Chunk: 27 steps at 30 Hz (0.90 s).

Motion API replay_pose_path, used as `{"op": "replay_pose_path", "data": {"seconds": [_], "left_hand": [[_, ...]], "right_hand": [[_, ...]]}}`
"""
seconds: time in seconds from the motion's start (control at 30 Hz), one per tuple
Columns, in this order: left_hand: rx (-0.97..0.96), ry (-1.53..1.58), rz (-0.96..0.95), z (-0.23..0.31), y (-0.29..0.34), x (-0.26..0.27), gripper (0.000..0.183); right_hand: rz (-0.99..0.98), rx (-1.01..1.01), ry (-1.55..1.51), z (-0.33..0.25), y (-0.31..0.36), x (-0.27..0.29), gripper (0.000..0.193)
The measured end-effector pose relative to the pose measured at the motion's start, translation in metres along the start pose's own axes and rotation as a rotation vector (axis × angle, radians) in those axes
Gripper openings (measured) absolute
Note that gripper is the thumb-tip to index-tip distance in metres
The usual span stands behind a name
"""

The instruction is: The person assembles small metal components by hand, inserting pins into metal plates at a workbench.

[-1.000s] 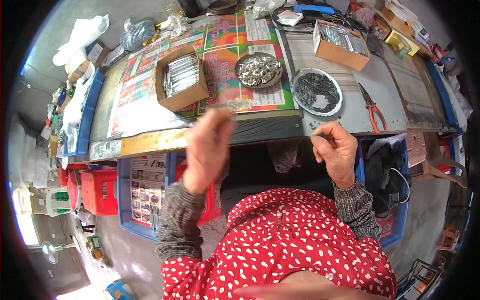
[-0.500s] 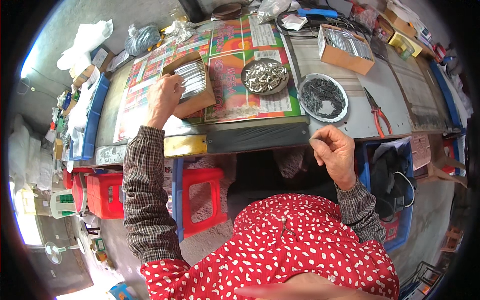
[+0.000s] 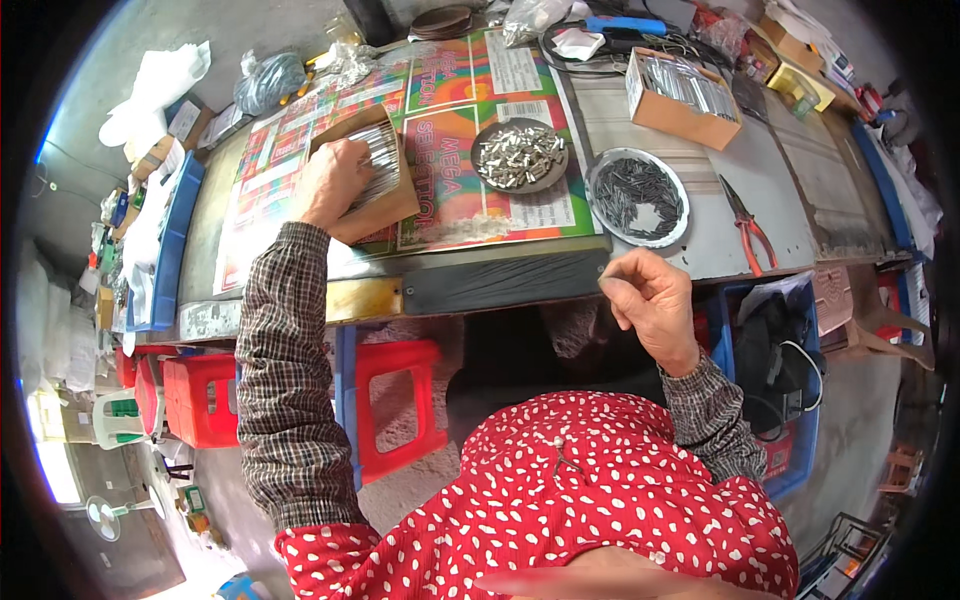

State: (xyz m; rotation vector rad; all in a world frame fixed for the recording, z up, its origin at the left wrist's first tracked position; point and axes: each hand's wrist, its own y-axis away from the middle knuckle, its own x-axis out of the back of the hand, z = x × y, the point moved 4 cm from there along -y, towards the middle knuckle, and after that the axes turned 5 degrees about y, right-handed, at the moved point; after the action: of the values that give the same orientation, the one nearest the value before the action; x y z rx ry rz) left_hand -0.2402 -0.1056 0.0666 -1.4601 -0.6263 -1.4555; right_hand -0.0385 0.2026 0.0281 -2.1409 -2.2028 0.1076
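My left hand (image 3: 338, 182) reaches into the left side of an open cardboard box (image 3: 385, 217) filled with thin silvery rods (image 3: 384, 160). Its fingers are curled over the rods, and the fingertips are hidden. Just off the table's front edge, my right hand (image 3: 655, 308) is closed in a pinch, thumb against forefinger; anything between them is too small to name. A dark round dish (image 3: 520, 190) of short silvery metal tubes stands right of the box. Beside it, a white bowl (image 3: 683, 212) holds thin dark pieces, nearest to my right hand.
Red-handled pliers (image 3: 752, 232) lie at the right of the table. Behind them stands a second cardboard box (image 3: 685, 120) of silvery rods. A blue tray (image 3: 180, 250) leans at the left end. Below are a red stool (image 3: 395, 360) and a blue crate (image 3: 800, 450).
My left hand has moved deeper into the box, its fingers lower among the rods. My right hand keeps its pinch in nearly the same place. The whole view has shifted slightly.
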Motion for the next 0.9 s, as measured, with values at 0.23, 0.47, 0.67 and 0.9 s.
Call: {"op": "replay_pose_path", "data": {"seconds": [0.23, 0.47, 0.67, 0.9], "left_hand": [[0.040, 0.044, -0.036, -0.006, -0.002, -0.002, 0.015], [-0.002, -0.036, -0.090, -0.007, -0.008, -0.005, 0.016], [-0.027, 0.009, -0.097, -0.010, -0.007, -0.009, 0.018], [-0.014, 0.002, -0.064, -0.012, -0.007, -0.012, 0.018]], "right_hand": [[-0.003, -0.052, 0.059, 0.003, -0.004, 0.002, 0.006], [0.126, 0.088, 0.334, -0.002, -0.010, 0.033, 0.007], [0.316, 0.269, 0.675, -0.011, -0.020, 0.072, 0.006], [0.336, 0.398, 1.072, -0.005, -0.037, 0.084, 0.008]]}}
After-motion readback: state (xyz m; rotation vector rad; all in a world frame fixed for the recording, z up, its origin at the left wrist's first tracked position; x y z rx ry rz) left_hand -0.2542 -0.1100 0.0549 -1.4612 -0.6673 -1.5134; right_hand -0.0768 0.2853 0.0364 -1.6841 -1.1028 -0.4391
